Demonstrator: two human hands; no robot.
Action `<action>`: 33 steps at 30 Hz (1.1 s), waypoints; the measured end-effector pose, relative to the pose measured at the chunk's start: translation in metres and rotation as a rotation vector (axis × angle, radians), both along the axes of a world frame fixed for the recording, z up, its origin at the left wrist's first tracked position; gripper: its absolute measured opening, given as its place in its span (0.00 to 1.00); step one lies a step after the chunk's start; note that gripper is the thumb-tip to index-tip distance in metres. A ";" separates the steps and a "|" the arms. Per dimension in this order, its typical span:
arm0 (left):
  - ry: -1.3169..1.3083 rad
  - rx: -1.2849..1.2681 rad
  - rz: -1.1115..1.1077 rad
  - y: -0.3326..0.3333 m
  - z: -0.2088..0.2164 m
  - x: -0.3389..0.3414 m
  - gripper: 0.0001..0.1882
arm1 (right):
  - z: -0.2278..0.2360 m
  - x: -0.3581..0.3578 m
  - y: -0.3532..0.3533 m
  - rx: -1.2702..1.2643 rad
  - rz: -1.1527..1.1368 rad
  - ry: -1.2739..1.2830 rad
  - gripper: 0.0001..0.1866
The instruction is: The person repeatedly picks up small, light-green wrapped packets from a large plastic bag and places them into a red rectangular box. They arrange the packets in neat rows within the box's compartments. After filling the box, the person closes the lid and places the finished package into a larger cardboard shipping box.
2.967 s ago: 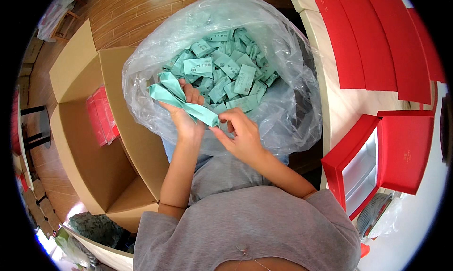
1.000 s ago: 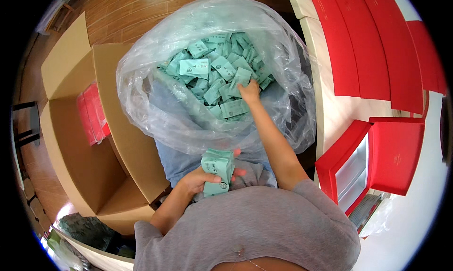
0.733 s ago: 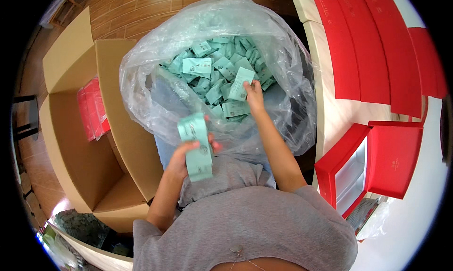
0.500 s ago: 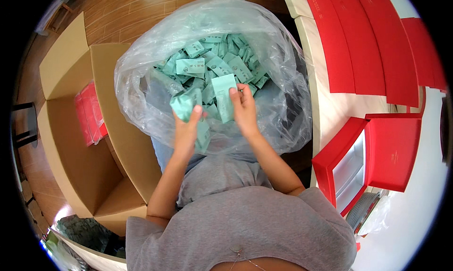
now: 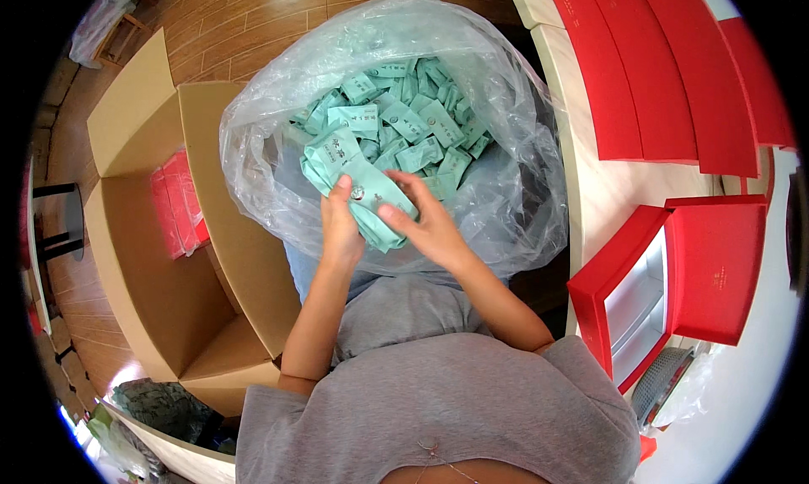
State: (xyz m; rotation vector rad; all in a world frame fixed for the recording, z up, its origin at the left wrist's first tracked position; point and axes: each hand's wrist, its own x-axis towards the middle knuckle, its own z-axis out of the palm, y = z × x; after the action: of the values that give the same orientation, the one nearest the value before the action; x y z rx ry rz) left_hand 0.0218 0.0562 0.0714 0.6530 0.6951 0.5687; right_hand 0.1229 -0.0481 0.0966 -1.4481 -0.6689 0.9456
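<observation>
A stack of light green sachets is held between my two hands above a big clear plastic bag. My left hand grips the stack from below left, its thumb on top. On the right side of the same stack my right hand closes, thumb over the top sachet and fingers behind its edge. Inside the bag lies a heap of similar green sachets, just beyond the held ones. How many sachets are in the stack cannot be counted.
At left stands an open cardboard box with a red plastic-wrapped package inside. On the pale table at right sit an open red gift box with a white inner tray and several red panels. A grey perforated basket is behind the gift box.
My right hand has brought its sachet leftward onto those in my left hand. The sachets, held apart before, are now together in one stack.
</observation>
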 end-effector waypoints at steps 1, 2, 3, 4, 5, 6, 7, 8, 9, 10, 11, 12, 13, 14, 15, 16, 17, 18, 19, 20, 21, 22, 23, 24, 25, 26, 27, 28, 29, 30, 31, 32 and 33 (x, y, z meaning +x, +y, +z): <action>0.011 0.092 -0.017 -0.001 0.004 0.002 0.28 | 0.001 0.000 -0.001 -0.042 0.012 -0.006 0.25; 0.021 0.183 -0.032 -0.003 0.010 0.005 0.29 | 0.004 0.000 -0.001 -0.085 0.026 -0.011 0.24; 0.027 0.215 -0.039 -0.004 0.013 0.007 0.30 | 0.007 0.000 -0.001 -0.128 0.040 -0.017 0.24; 0.032 0.247 -0.046 -0.006 0.015 0.008 0.31 | 0.010 0.000 -0.001 -0.123 -0.001 -0.163 0.24; 0.035 0.279 -0.052 -0.008 0.019 0.012 0.32 | 0.013 0.000 0.000 -0.119 -0.042 -0.311 0.24; 0.047 0.137 0.046 -0.011 0.025 0.016 0.33 | 0.016 0.001 0.001 -0.115 -0.082 -0.458 0.24; 0.058 -0.005 0.145 -0.015 0.033 0.023 0.35 | 0.020 0.000 0.002 -0.111 -0.082 -0.580 0.25; 0.071 -0.148 0.242 -0.017 0.038 0.025 0.36 | 0.026 -0.002 0.003 -0.108 -0.082 -0.701 0.26; 0.074 -0.153 0.237 -0.016 0.032 0.023 0.37 | 0.029 -0.004 0.003 -0.105 -0.082 -0.821 0.27; 0.077 -0.158 0.233 -0.013 0.022 0.018 0.37 | 0.025 -0.007 0.003 -0.058 -0.069 -0.830 0.27; 0.085 -0.159 0.237 -0.010 0.020 0.015 0.38 | 0.030 -0.011 0.002 -0.003 -0.088 -0.814 0.27; 0.097 -0.103 0.271 -0.007 0.023 0.013 0.35 | 0.038 -0.014 0.002 0.053 -0.106 -0.798 0.27; 0.051 -0.097 0.312 -0.003 0.019 0.010 0.35 | 0.043 -0.017 0.003 0.108 -0.124 -0.780 0.27; 0.000 -0.095 0.349 0.004 0.014 0.009 0.35 | 0.040 -0.017 0.002 0.166 -0.197 -0.809 0.22; -0.052 -0.092 0.387 0.009 0.012 0.008 0.35 | 0.038 -0.017 -0.003 0.126 -0.157 -0.810 0.19; -0.056 -0.152 0.407 0.013 0.011 0.006 0.35 | 0.037 -0.017 -0.013 0.085 -0.116 -0.810 0.17; -0.048 -0.138 0.433 0.014 0.012 0.007 0.35 | 0.035 -0.018 -0.020 0.041 -0.081 -0.809 0.14; -0.039 -0.123 0.459 0.014 0.012 0.008 0.35 | 0.033 -0.021 -0.021 0.056 -0.086 -0.793 0.12; -0.031 -0.108 0.485 0.014 0.014 0.010 0.35 | 0.030 -0.026 -0.020 0.072 -0.093 -0.777 0.10; -0.021 -0.106 0.508 0.012 0.018 0.012 0.33 | 0.029 -0.028 -0.020 0.086 -0.099 -0.761 0.08; -0.012 -0.105 0.531 0.010 0.024 0.014 0.31 | 0.030 -0.029 -0.019 0.089 -0.109 -0.782 0.07; -0.002 -0.104 0.554 0.008 0.029 0.017 0.29 | 0.032 -0.029 -0.018 0.093 -0.119 -0.803 0.07; 0.008 -0.093 0.571 0.007 0.034 0.018 0.29 | 0.034 -0.028 -0.016 0.101 -0.124 -0.821 0.06; 0.018 -0.081 0.589 0.006 0.037 0.019 0.29 | 0.036 -0.028 -0.015 0.120 -0.123 -0.844 0.06; 0.028 -0.070 0.607 0.006 0.039 0.020 0.29 | 0.038 -0.028 -0.013 0.138 -0.122 -0.867 0.06; 0.010 -0.052 0.589 0.007 0.037 0.018 0.29 | 0.039 -0.028 -0.012 0.157 -0.122 -0.890 0.07; -0.008 -0.034 0.571 0.008 0.034 0.016 0.29 | 0.040 -0.027 -0.009 0.186 -0.112 -0.917 0.07; -0.026 -0.016 0.552 0.008 0.033 0.014 0.29 | 0.040 -0.026 -0.006 0.216 -0.102 -0.943 0.07; -0.028 -0.018 0.549 0.006 0.034 0.014 0.29 | 0.040 -0.026 -0.004 0.243 -0.089 -0.970 0.08; -0.030 -0.020 0.545 0.002 0.036 0.015 0.29 | 0.041 -0.026 -0.003 0.231 -0.055 -0.984 0.09; -0.033 -0.022 0.542 0.000 0.038 0.015 0.29 | 0.041 -0.026 -0.002 0.218 -0.022 -0.997 0.09; -0.031 -0.004 0.548 0.000 0.039 0.015 0.29 | 0.041 -0.027 -0.002 0.205 0.010 -1.010 0.10; -0.030 0.014 0.555 0.001 0.040 0.015 0.29 | 0.040 -0.026 -0.002 0.213 0.007 -0.980 0.09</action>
State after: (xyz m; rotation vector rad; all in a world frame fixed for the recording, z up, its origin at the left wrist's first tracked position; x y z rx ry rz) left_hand 0.0365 0.0567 0.1115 0.4587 0.8492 1.0924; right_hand 0.0965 -0.0501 0.1369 -1.6714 -1.4287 0.0909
